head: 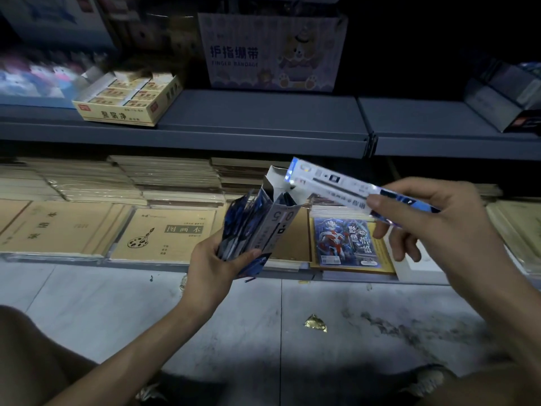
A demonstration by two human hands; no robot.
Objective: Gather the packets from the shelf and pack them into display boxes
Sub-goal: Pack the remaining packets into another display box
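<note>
Mid-frame, my left hand [218,260] clamps the open display box [272,221] and spare packets, my right hand [433,221] pinches a light, slick, flat packet [330,183] by its end, aimed at the box mouth.

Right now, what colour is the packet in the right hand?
White and blue with dark print; head view shows the packet best, in the right hand.

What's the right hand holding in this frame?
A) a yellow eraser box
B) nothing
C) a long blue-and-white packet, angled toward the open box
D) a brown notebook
C: the right hand pinches a long blue-and-white packet whose far end points at the open top of the display box gripped in the left hand.
</note>
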